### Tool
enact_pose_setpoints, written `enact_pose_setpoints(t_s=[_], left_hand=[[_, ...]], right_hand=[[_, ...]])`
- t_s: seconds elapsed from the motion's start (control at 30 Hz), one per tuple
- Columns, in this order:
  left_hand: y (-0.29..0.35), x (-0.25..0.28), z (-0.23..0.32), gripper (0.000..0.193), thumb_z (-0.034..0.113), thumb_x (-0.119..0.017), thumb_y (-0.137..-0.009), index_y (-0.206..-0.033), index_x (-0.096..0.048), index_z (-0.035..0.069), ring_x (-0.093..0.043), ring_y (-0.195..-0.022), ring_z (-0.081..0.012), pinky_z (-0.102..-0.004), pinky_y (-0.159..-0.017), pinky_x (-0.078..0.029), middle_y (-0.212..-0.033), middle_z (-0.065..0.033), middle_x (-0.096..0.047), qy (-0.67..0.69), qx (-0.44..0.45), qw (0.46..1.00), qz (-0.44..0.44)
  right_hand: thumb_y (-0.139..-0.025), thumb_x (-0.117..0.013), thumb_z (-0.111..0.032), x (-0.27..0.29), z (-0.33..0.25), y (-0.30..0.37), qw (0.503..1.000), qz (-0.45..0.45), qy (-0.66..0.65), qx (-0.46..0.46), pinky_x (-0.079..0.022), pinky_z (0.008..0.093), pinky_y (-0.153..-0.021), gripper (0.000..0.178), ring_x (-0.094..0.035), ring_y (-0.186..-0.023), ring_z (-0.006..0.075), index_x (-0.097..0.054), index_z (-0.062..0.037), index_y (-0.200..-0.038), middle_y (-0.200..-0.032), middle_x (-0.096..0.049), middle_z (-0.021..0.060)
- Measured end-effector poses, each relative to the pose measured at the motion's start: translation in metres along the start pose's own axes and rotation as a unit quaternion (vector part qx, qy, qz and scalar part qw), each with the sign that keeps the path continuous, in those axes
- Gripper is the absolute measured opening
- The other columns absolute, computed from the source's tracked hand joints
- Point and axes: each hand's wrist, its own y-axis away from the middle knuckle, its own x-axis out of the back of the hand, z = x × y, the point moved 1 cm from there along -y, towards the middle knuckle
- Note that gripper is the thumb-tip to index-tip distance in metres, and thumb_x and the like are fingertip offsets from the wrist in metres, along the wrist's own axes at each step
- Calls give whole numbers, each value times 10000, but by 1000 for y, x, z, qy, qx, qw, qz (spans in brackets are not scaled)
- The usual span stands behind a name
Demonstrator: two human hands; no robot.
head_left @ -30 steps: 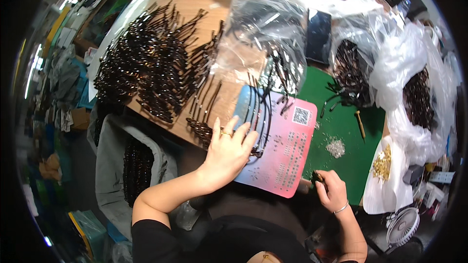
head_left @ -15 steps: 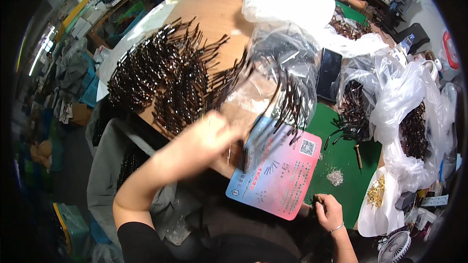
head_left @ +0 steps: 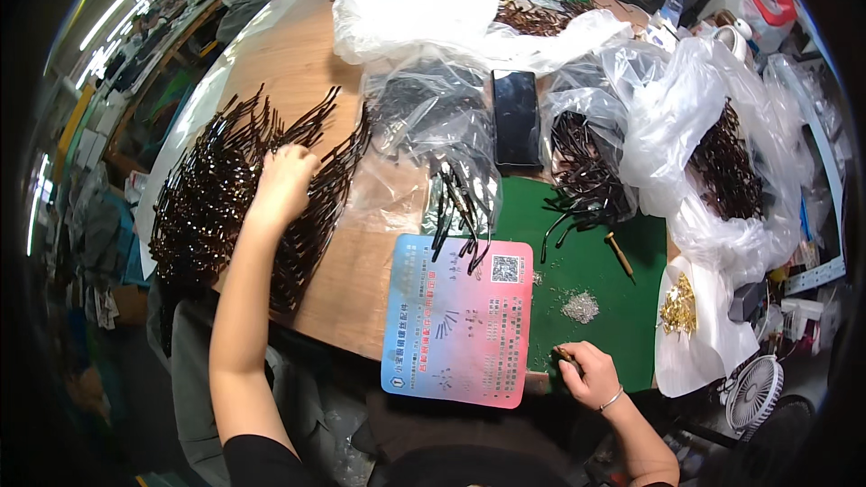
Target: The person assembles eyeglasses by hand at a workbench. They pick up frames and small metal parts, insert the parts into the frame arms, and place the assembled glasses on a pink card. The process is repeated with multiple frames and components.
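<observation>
My left hand [head_left: 282, 182] reaches out over a big heap of dark brown eyeglass temple arms [head_left: 225, 198] on the wooden table and rests on them, fingers curled down; whether it grips any I cannot tell. My right hand [head_left: 591, 373] sits at the near edge of the green mat [head_left: 586, 261], fingers closed around a small dark tool. Between the hands lies a blue-to-pink printed pad [head_left: 458, 320] with a few dark arms lying over its top edge and tiny parts on it.
Clear plastic bags [head_left: 433, 117] hold more dark arms; other bags [head_left: 722, 162] stand at the right. A black phone [head_left: 516, 119] lies behind the pad. There are a small heap of silver screws [head_left: 580, 307], gold parts [head_left: 678, 307] on white paper and a small white fan [head_left: 756, 392].
My left hand left the pad, swung up and to the left, and now lies on the heap of temple arms. The view tilted upward. My right hand stayed by the mat's near edge.
</observation>
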Motion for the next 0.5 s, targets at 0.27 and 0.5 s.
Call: enact_pose_setpoints(t_s=[0.27, 0.5], left_hand=[[-7, -37, 161, 255, 237, -596, -798, -887, -529, 7, -601, -805, -352, -443, -719, -475, -850, -198, -610, 212, 122, 970, 2], [-39, -48, 159, 180, 174, -602, -700, -659, -547, 8, -584, -539, -214, -354, -521, -479, -629, -113, -590, 373, 160, 889, -213]], right_hand=[[-785, -597, -115, -1, 2, 0, 1000, -9, -15, 26, -492, 318, -588, 168, -601, -659, 260, -605, -32, -931, -780, -603, 116], [-799, -589, -142, 3, 14, 12, 997, 36, -51, 45, -480, 320, -566, 187, -586, -641, 244, -597, -34, -951, -789, -591, 107]])
